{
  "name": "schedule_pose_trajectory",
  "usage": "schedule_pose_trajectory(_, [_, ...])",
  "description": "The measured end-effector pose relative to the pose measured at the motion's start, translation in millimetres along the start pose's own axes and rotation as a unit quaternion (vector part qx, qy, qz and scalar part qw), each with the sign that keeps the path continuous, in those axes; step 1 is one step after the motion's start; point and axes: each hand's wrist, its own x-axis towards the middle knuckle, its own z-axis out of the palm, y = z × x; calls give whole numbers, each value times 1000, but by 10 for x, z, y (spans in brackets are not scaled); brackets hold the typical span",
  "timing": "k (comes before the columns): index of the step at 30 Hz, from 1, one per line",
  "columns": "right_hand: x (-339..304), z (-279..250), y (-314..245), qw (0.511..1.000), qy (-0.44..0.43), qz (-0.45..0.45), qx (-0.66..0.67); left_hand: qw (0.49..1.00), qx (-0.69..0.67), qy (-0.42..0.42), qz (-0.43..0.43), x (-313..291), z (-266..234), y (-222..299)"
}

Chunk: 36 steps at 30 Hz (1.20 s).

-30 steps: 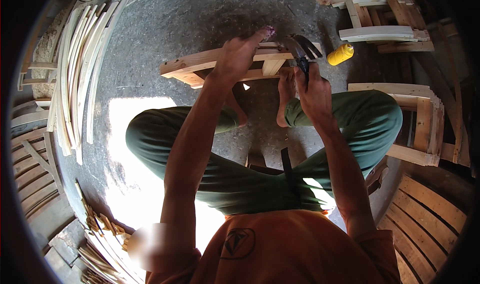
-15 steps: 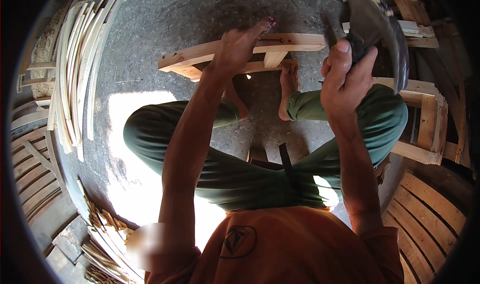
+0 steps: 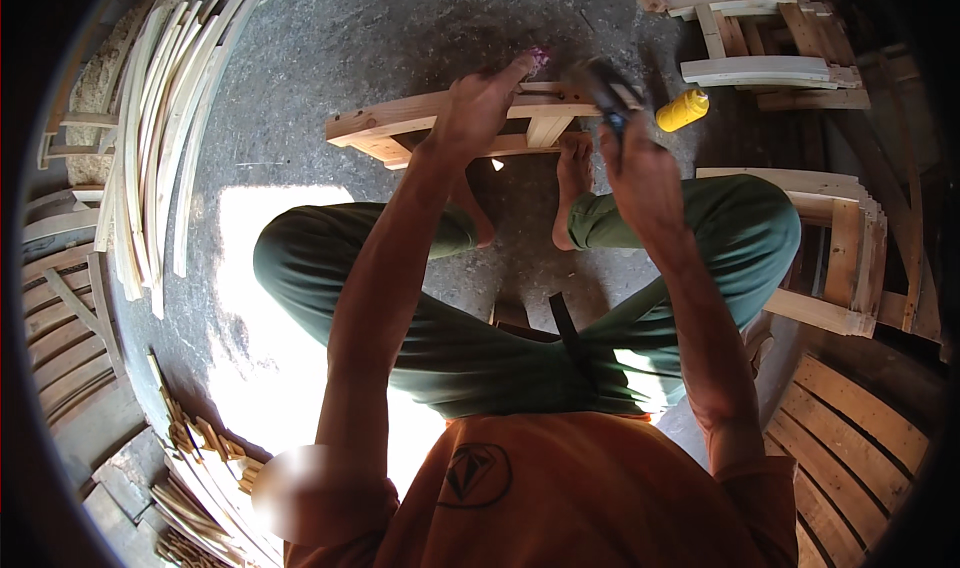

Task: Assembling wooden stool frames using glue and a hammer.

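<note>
My right hand (image 3: 645, 173) is wrapped round a hammer (image 3: 608, 93), whose motion-blurred dark head is over the right part of a curved wooden frame (image 3: 390, 118). The frame lies in front of me, two long rails joined by short crosspieces. My left hand (image 3: 475, 110) rests at its far rail, fingers closed together and pointing right. Something pink (image 3: 539, 61) shows at its fingertips. A thin dark rod (image 3: 543, 92) lies along the rail just beside those fingers; whether they grip it is unclear. My bare right foot (image 3: 573, 168) is against the near rail.
A yellow bottle (image 3: 682, 111) lies on the floor right of the frame. Stacked wooden frames (image 3: 755, 71) and another pile (image 3: 840, 253) line the right. Long thin strips (image 3: 150, 148) lie at left, with wood offcuts (image 3: 215, 458) nearer. A slatted wooden piece (image 3: 850, 438) is at lower right.
The hammer in my right hand has swung down and left, from high at the right to the frame. My left hand stays at the rail. The yellow bottle has come into view.
</note>
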Motion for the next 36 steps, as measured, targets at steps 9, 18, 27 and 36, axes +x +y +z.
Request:
schedule_pose_trajectory(9, [-76,4,599,975,-116,160,-103,999,-2,-31,-13,60,36,-118])
schedule_pose_trajectory(18, [-153,31,556,959,-146,217,-111,998,-54,-28,-16,148,10,-56])
schedule_pose_trajectory(27, [-199,62,598,950,-188,231,-94,999,-28,-42,3,121,-21,-75])
schedule_pose_trajectory(36, [-227,92,586,952,-197,214,-92,998,-53,-37,21,159,91,-21])
